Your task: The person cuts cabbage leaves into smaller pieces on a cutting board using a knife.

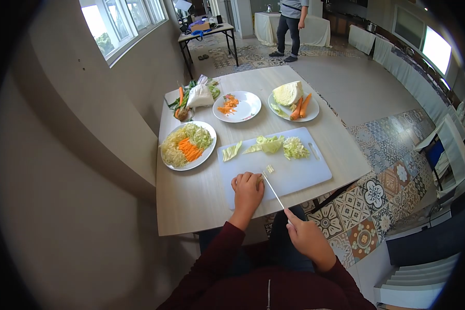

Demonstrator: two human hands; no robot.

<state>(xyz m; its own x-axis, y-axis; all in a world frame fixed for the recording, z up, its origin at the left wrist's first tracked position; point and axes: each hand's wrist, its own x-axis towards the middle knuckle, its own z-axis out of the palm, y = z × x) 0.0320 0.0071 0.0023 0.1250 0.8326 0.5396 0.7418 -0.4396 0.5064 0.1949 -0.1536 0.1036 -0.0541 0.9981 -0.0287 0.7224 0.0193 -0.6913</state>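
My right hand [307, 237] is wrapped round the handle of a knife [275, 192], its thin blade pointing away to the left, tip on the white cutting board [294, 182]. Beside the blade, my left hand [248, 194] presses down with curled fingers on a piece of cabbage, mostly hidden under them. A few small cut bits [270, 169] lie just past the knife tip. Along the board's far side are a cabbage leaf piece [232, 151], larger cabbage leaves [266, 144] and a heap of chopped cabbage [295, 148].
A plate [210, 150] of shredded vegetables stands left of the board. Behind it are a white bag [200, 96] among vegetables, a plate [250, 106] with carrot pieces, and a plate [315, 114] with cut cabbage and carrots. A person [290, 28] stands in the background.
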